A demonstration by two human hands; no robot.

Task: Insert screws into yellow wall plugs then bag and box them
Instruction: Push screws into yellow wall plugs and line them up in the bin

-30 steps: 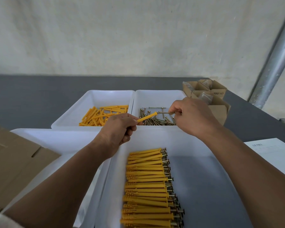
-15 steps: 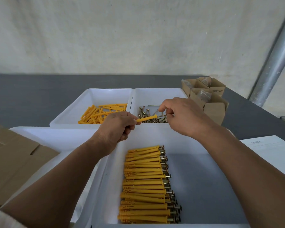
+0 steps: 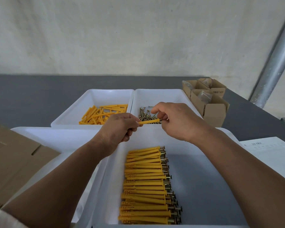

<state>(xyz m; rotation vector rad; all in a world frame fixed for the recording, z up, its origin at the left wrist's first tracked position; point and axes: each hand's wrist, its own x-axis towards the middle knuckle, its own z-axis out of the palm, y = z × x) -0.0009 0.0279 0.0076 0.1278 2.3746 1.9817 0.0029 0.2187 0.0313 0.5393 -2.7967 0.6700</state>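
My left hand (image 3: 116, 127) pinches one yellow wall plug (image 3: 149, 121) and holds it level above the far rim of the near white bin (image 3: 202, 178). My right hand (image 3: 173, 120) pinches a screw (image 3: 163, 119) at the plug's right end; only a short bit of the screw shows. In the near bin lies a neat row of plugs with screws in them (image 3: 146, 185). Loose yellow plugs (image 3: 104, 113) fill the far left bin (image 3: 92, 96). Loose screws (image 3: 146, 115) lie in the far right bin (image 3: 171, 96).
Small open cardboard boxes (image 3: 209, 102) holding clear bags stand at the right behind the bins. Flattened cardboard (image 3: 15, 160) lies over another white bin (image 3: 59, 137) at the left. A printed sheet (image 3: 268, 148) lies at the right. A metal pole (image 3: 276, 51) rises at the back right.
My right hand has moved left toward the plug, and the screw has gone deeper into the plug's right end. My left hand has kept its hold on the plug.
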